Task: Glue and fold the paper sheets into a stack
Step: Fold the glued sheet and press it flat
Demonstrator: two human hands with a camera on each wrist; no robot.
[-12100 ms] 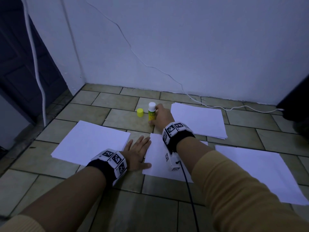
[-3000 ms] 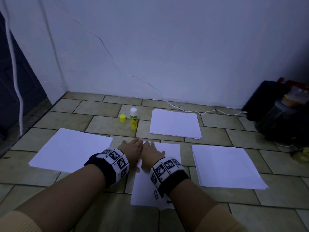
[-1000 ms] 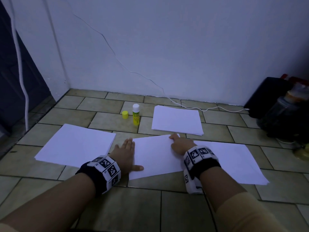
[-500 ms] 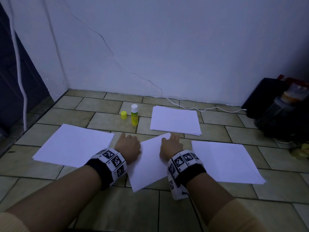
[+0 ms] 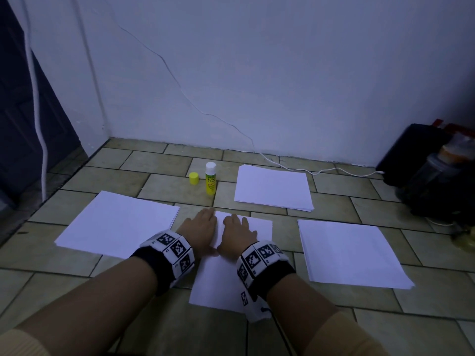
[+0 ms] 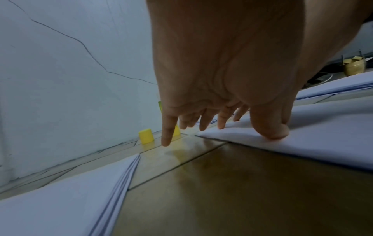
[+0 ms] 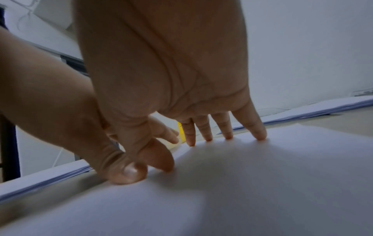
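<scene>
Left pile (image 5: 117, 223), 9 o'clock, lies clear of work. Left hand (image 5: 199, 232), fingers straight and flat, rests on left edge of centre sheet (image 5: 244, 263). Right hand (image 5: 237, 236), fingers spread, presses sheet top. Advice: sweep flat outward, edges squared. Glue stick (image 5: 210, 179), uncapped, cap (image 5: 193, 178) beside, 12 o'clock. Free floor toward 6 o'clock; right pile (image 5: 352, 255) near, 3 o'clock.

The paper sheets (image 5: 120, 222) are showing plain white against the olive-tan tiled floor (image 5: 159, 165). The glue stick (image 5: 210, 179) is showing yellow with a white top, beside a yellow cap (image 5: 193, 178). Wristbands (image 5: 171, 250) are displaying black-and-white square markers.
</scene>
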